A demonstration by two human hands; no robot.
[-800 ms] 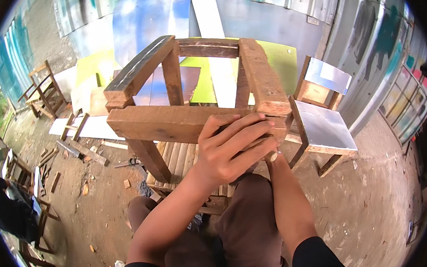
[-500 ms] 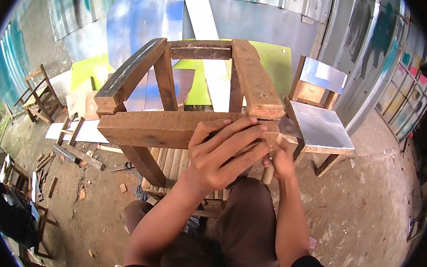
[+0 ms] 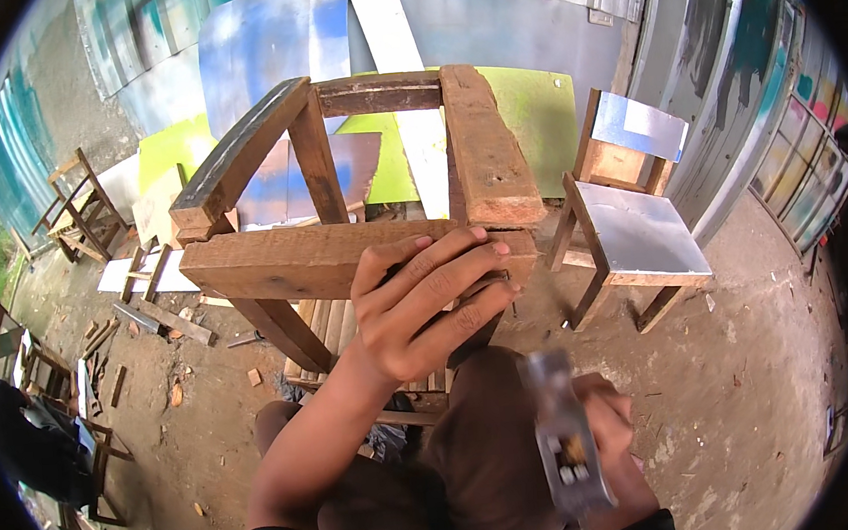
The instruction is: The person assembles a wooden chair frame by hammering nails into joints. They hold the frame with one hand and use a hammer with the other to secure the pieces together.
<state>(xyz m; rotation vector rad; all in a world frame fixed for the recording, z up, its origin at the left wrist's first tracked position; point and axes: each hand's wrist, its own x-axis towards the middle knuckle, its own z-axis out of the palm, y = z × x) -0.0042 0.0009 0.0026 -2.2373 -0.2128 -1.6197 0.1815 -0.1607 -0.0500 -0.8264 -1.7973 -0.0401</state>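
A brown wooden chair frame [image 3: 274,262] stands in front of my knees, its rails joined at the corners. My left hand [image 3: 422,300] lies over the front rail at its right end, closed on the wood with the fingertips near the corner joint. A thin dark bit, perhaps a nail, shows just below those fingertips, too small to be sure. Low on the right, apart from the frame, my right hand [image 3: 607,415] is closed on a hammer [image 3: 570,443]. The hammer's metal head faces up and is blurred; its handle is mostly hidden.
Slats [image 3: 324,323] show beneath the frame. A chair with a silvery seat [image 3: 640,228] stands at right, another wooden chair [image 3: 81,207] at far left. Wood offcuts [image 3: 175,322] litter the dirt floor. Painted panels [image 3: 274,63] lean on the back wall; more chairs line the left edge.
My right hand has dropped from the corner joint down toward my right knee, bringing the hammer head into view. The left hand keeps its place on the rail. The view has shifted slightly.
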